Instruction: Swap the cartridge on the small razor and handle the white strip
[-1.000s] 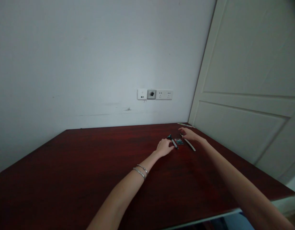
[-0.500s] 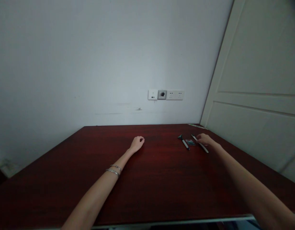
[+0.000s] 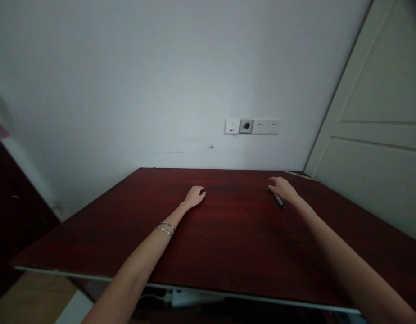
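Note:
My left hand (image 3: 194, 196) rests on the dark red tabletop (image 3: 228, 243), its fingers loosely curved and a gap showing between thumb and fingers. Two silver bracelets (image 3: 165, 228) circle that wrist. Over toward the right, my right hand (image 3: 282, 188) hovers above a razor (image 3: 279, 200) with a grey and black handle; thumb and fingers are apart, with nothing visible between them. The razor lies diagonally, partly covered by this hand. Anything directly beneath the right hand and wrist is hidden.
A white wall with sockets (image 3: 266, 127) stands behind the table. On the right is a pale panelled door (image 3: 380, 166). A thin flat strip (image 3: 299, 175) lies at the far right corner. Below the front edge are a white object (image 3: 194, 297) and a cable.
The view has swung left and drawn back. My right hand has left the thin grey stick and moved over the razor; the stick and small packet are now hidden. My left hand's fingers have loosened.

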The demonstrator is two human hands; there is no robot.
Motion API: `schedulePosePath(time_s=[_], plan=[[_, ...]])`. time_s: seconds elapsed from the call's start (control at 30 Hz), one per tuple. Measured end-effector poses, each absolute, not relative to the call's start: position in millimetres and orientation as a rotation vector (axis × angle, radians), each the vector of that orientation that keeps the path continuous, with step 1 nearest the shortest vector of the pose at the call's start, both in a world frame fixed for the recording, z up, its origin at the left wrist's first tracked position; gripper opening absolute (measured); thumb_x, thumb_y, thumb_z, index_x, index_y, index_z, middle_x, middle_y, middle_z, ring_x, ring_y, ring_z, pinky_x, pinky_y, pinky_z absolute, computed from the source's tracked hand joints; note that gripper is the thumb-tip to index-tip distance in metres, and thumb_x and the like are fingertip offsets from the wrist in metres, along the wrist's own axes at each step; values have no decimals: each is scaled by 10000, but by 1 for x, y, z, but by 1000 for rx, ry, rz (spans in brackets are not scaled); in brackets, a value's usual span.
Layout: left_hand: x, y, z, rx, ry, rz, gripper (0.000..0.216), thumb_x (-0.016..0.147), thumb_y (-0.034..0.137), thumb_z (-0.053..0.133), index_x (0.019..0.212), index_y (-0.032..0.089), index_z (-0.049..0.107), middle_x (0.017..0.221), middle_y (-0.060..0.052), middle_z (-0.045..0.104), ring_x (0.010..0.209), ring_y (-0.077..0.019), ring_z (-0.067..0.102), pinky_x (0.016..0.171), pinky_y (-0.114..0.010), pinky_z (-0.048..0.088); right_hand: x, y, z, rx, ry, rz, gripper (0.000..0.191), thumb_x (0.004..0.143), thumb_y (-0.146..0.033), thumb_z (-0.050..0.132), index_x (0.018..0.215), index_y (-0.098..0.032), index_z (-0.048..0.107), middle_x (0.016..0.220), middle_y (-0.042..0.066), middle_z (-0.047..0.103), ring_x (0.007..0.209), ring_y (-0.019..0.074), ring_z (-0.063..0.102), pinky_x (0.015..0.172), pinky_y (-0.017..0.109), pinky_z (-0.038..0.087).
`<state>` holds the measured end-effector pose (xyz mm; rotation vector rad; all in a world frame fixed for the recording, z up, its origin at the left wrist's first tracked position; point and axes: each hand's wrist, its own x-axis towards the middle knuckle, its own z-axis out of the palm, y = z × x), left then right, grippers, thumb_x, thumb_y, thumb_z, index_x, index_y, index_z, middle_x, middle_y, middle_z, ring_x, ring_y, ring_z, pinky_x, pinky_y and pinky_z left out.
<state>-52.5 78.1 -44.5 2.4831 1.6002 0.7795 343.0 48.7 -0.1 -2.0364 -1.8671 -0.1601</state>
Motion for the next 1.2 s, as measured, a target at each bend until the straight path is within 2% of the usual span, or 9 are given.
schedulePosePath(time_s=[0.13, 0.37, 0.57, 0.83, 1.2], plan=[[-53, 73, -46, 2555, 1594, 713, 376, 846, 322, 436, 1130, 122, 579, 1167, -120, 578, 1099, -227, 501, 951, -316, 372, 265, 51, -2, -1896, -2009, -128, 387, 780, -248, 483, 1142, -156, 583, 1117, 145, 568, 997, 256, 547, 840, 322, 409], [-52, 71, -47, 2604, 1610, 675, 368, 859, 328, 409, 1104, 131, 599, 1166, -123, 570, 1086, -231, 499, 942, -326, 377, 186, 48, -30, -1832, -2168, -74, 395, 840, -316, 434, 1181, -147, 541, 1212, 178, 494, 1080, 311, 457, 846, 402, 392], [-51, 74, -49, 2661, 1619, 670, 350, 860, 310, 406, 1083, 132, 608, 1118, -118, 594, 1041, -221, 524, 913, -319, 400, 182, 44, -47, -1878, -2089, -116, 409, 879, -350, 337, 1145, -146, 572, 1183, 146, 539, 1056, 277, 484, 856, 381, 381], [-54, 78, -51, 2627, 1592, 655, 376, 859, 313, 390, 1120, 136, 596, 1169, -120, 574, 1093, -234, 502, 927, -328, 395, 184, 45, -49, -1844, -2102, -97, 406, 873, -310, 337, 1154, -149, 582, 1198, 127, 557, 1104, 252, 477, 892, 348, 368], [-57, 80, -53, 2564, 1561, 654, 407, 859, 323, 382, 1158, 129, 579, 1248, -126, 530, 1192, -232, 439, 996, -339, 340, 186, 45, -50, -1821, -2116, -86, 424, 868, -309, 339, 1169, -130, 577, 1255, 143, 525, 1160, 269, 449, 936, 373, 355]])
